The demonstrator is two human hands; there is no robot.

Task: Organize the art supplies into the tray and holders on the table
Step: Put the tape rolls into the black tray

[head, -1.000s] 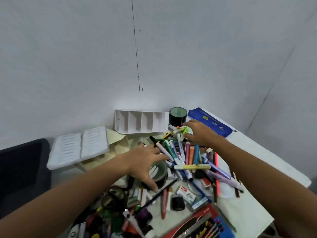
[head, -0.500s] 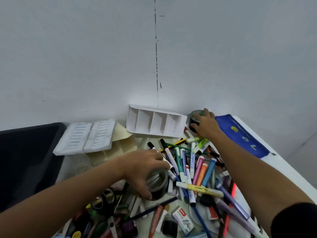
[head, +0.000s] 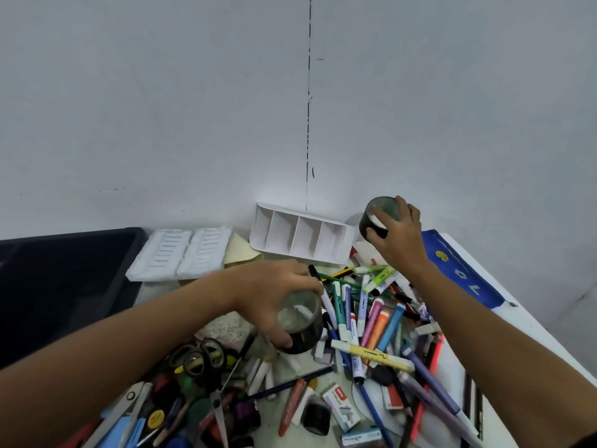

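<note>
Black tape rolls: left hand (head: 269, 299) grip clasps one (head: 302, 324), right hand (head: 399, 236) another (head: 376, 221); white divided tray (head: 300, 236) holds nothing.

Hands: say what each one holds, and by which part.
Left hand holds a tape roll around its outer rim. Right hand holds a second tape roll, also by the rim.

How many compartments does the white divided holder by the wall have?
4. They stand in one row inside the holder, from its left end to its right end near the right hand. All four look empty; the pile in front may hide their lowest part.
</note>
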